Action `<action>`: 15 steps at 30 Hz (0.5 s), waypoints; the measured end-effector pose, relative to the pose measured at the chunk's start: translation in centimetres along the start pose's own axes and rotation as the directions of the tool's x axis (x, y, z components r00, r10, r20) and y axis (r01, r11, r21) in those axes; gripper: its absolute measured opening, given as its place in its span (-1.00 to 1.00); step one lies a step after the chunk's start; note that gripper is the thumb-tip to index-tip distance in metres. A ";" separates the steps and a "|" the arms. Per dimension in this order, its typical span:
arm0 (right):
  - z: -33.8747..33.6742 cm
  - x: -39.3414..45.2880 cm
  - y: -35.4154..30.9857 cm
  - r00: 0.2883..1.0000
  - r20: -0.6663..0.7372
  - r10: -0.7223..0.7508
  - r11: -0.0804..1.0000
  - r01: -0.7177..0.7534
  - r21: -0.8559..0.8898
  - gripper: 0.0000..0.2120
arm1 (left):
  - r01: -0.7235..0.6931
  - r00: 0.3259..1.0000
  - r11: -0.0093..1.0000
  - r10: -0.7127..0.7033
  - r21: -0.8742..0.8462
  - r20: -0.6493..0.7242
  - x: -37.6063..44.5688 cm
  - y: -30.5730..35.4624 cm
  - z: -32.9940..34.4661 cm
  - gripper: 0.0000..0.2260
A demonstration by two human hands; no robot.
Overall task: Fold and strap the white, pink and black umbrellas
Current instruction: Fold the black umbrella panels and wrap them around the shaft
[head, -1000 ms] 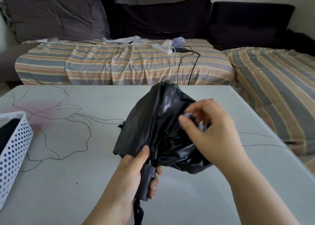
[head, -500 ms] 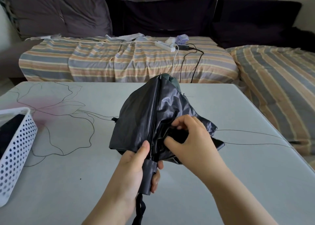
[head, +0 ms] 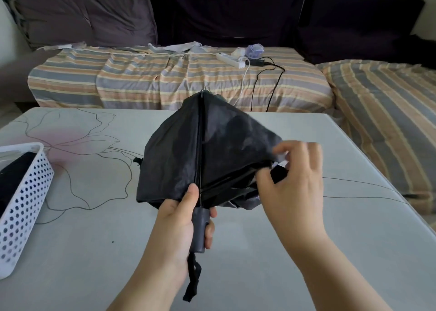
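The black umbrella (head: 188, 150) is collapsed but loose, its canopy fanned out above the table, tip pointing away from me. My left hand (head: 181, 218) grips its dark grey handle, thumb up along the shaft; a black wrist loop hangs below. My right hand (head: 292, 183) pinches the canopy's right edge, pulling the fabric out sideways; it is motion-blurred. A dark item lies in the white basket (head: 26, 192) at the left; I cannot tell what it is. No white or pink umbrella is visible.
The grey table (head: 283, 251) with a flower line drawing carries the perforated basket at its left edge. Beyond it stands a sofa under a striped cover (head: 141, 82), with a white power strip (head: 230, 59), cables and dark cushions.
My right hand moved from the middle folds out to the canopy's right edge and drew the fabric wider. The left hand keeps its grip on the handle.
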State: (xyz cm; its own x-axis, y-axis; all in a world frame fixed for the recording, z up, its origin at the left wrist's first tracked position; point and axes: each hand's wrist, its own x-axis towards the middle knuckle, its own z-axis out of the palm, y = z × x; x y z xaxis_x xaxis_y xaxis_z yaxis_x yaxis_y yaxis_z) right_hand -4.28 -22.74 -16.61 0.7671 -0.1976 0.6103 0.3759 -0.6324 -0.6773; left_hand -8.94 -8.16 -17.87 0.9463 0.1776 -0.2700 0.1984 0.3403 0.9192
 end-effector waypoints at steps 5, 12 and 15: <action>0.7 0.6 0.2 0.881 0.329 0.340 0.936 -0.350 -0.030 -0.85 | -0.006 1.000 0.998 0.007 0.061 -0.002 -0.2 -0.5 -0.2 -0.69; -0.7 0.4 1.1 0.996 0.089 -0.021 0.950 0.048 -0.310 -0.56 | -0.038 0.987 0.999 0.039 0.013 -0.155 0.8 0.1 -0.6 -0.71; 0.3 0.5 0.4 0.632 0.445 0.635 0.651 -0.747 0.133 -0.77 | -0.053 0.987 0.997 0.062 0.062 -0.148 1.1 -0.1 -0.6 -0.71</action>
State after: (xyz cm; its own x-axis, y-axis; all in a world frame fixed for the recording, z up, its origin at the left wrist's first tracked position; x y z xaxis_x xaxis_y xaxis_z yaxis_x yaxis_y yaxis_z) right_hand -3.61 -22.90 -16.67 0.9546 -0.1930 -0.2269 -0.2594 -0.1641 -0.9517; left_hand -8.12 -7.49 -18.45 0.9086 0.3328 -0.2523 0.1636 0.2721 0.9483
